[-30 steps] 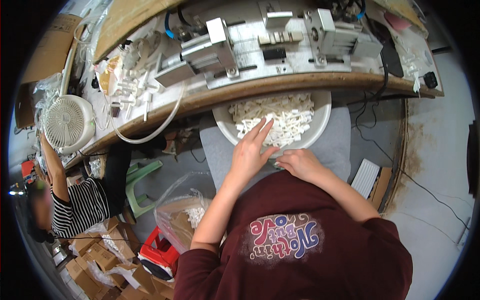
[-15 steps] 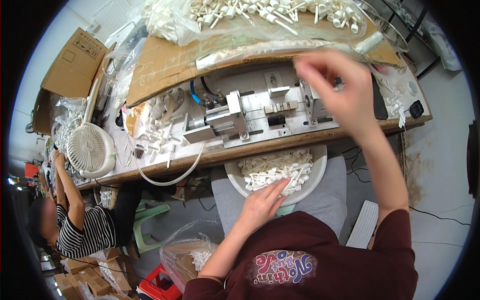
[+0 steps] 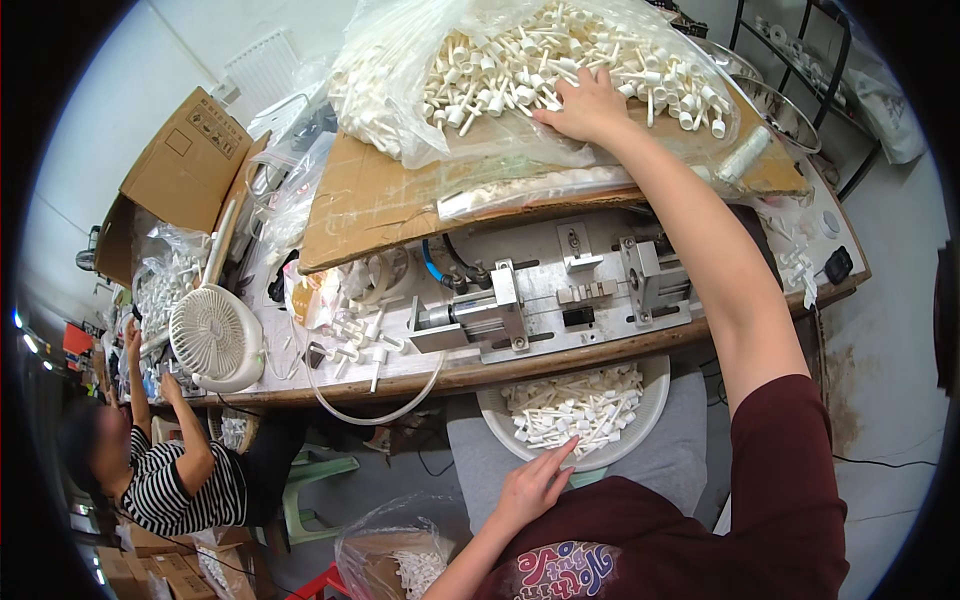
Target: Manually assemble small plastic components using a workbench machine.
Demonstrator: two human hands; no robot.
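Note:
Far up at the top, my right hand [image 3: 590, 108] reaches onto a heap of white plastic parts [image 3: 480, 75], each a thin stem with a wide cap-like end. Its fingers are spread at the near side of the heap, and I see nothing held. My left hand [image 3: 530, 492] lies at the near rim of a round white basket [image 3: 656, 408] on my lap, fingers stretched out and touching the edge. Inside the basket are many smaller white plastic pieces [image 3: 575, 405]. Clear plastic sheeting [image 3: 400, 110] lies around the heap on a raised cardboard sheet [image 3: 370, 205].
Under the cardboard sits a metal clamping fixture [image 3: 540, 315] on the bench. Loose white parts [image 3: 355, 335] and a white fan [image 3: 215, 335] are to its left. A co-worker in a striped shirt [image 3: 190, 490] sits at far left. A bag-lined box [image 3: 400, 550] stands below.
My right hand has moved up and away from above the fixture to the heap. My left hand stays by the basket's near edge. The whole view has shifted downward.

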